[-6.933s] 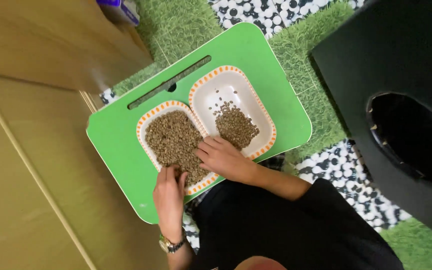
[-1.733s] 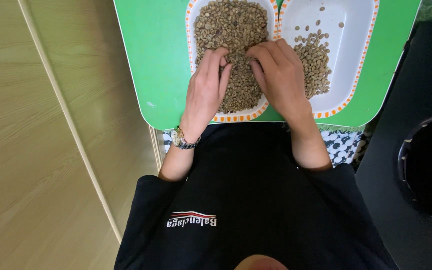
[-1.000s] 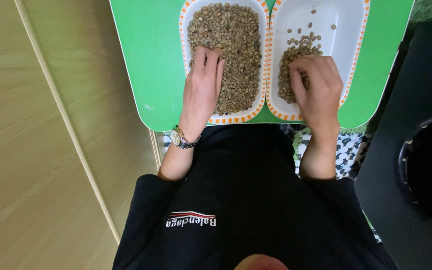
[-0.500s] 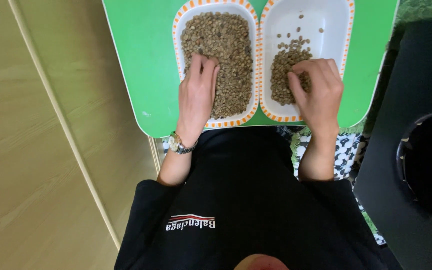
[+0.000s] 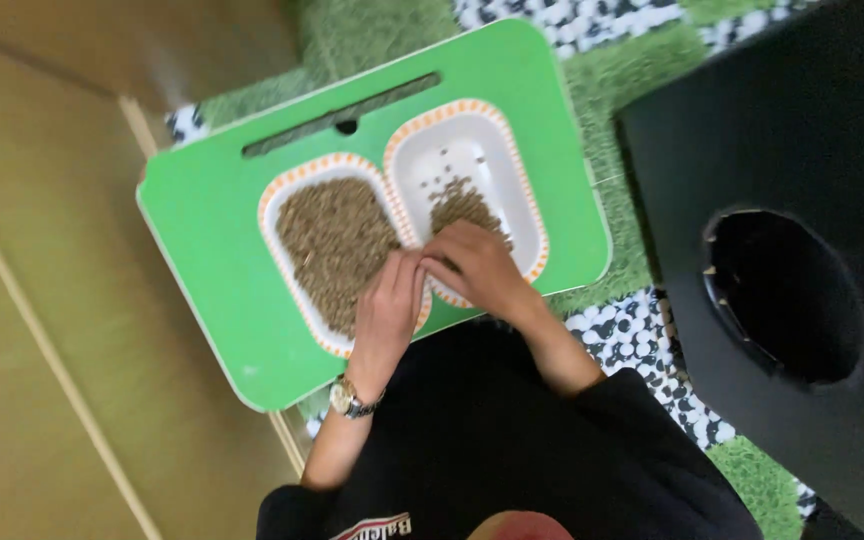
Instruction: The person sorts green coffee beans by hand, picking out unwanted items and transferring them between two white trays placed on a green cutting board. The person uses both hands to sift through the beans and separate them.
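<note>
On green desk (image 5: 212, 260), two white trays side by side: left tray (image 5: 297, 210) full of beans (image 5: 337, 235), right tray (image 5: 482, 145) sparse; left hand (image 5: 389, 300) and right hand (image 5: 477, 270) meet over shared rim, fingers curled, grip unclear

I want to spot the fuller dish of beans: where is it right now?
In the head view, the fuller dish sits left of centre on the green tray, touching the sparser dish; the left hand rests on its near end.

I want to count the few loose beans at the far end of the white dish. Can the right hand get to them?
Probably yes: the right hand already rests in that dish, and nothing lies between it and the loose beans.
</note>
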